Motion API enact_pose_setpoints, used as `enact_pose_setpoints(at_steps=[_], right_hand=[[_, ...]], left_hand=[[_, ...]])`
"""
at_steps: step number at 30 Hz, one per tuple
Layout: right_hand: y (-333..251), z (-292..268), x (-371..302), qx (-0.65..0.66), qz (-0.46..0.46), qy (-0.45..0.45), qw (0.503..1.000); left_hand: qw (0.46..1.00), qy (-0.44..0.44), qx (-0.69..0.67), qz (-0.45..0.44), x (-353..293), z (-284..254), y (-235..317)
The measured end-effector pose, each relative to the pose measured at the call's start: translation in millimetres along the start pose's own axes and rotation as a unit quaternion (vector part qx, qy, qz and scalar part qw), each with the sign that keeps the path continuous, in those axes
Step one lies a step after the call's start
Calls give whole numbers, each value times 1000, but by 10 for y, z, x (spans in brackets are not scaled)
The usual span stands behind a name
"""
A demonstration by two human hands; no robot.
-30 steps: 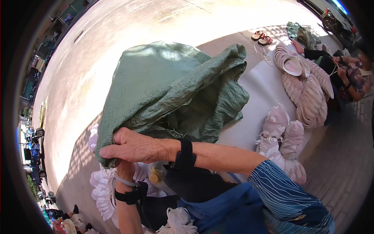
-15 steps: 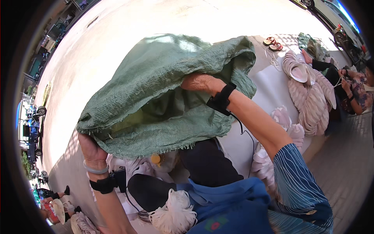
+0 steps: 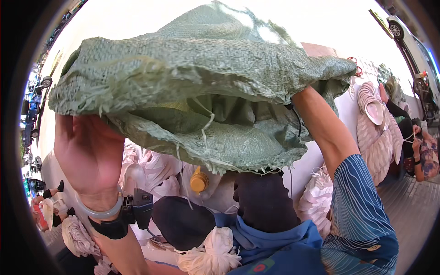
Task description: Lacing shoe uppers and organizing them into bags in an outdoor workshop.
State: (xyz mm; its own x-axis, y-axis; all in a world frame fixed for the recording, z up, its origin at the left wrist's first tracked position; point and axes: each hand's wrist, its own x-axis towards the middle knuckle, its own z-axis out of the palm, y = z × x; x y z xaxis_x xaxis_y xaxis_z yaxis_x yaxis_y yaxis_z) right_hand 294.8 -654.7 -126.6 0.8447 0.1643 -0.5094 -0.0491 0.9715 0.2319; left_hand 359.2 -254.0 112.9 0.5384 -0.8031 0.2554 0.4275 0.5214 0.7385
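A large green woven sack [image 3: 192, 64] with a frayed rim is held up in front of me, its mouth gaping toward me. My left hand [image 3: 89, 153] grips the rim at the left corner, palm facing me, the fingertips covered by the fabric. On the right, my right hand [image 3: 303, 97] reaches into the mouth under the upper edge; only the wrist side shows and its fingers are hidden by the cloth. Loose white threads hang from the lower rim. In my lap lies a bundle of cream strips [image 3: 213, 252].
Below the sack stands a container with a yellow cap [image 3: 199, 182], beside pale pink bundles [image 3: 153, 172]. More white-pink bundles [image 3: 316, 197] lie at my right, and a big stack [image 3: 373, 133] farther off. Another person [image 3: 424, 153] sits at far right; a white car [image 3: 405, 32] stands behind.
The sack has come up and closer, its mouth stretched wider. My left hand has moved left and up; my right hand has moved right and gone deeper out of sight under the rim.
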Motion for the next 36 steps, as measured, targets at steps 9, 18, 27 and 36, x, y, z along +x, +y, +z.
enact_pose_setpoints(at_steps=[9,18,27,36], right_hand=[[166,-175,-40,-198,-38,24,979],[415,-251,-398,-382,-87,13,920],[566,339,-543,-562,-167,-15,810],[911,822,-2163,-661,-289,51,691]], left_hand=[[980,194,4,32,-125,-204,-158],[997,29,-45,-59,12,-26,-178],[968,244,56,-15,42,140,-322],[941,307,142,-7,181,196,-392]])
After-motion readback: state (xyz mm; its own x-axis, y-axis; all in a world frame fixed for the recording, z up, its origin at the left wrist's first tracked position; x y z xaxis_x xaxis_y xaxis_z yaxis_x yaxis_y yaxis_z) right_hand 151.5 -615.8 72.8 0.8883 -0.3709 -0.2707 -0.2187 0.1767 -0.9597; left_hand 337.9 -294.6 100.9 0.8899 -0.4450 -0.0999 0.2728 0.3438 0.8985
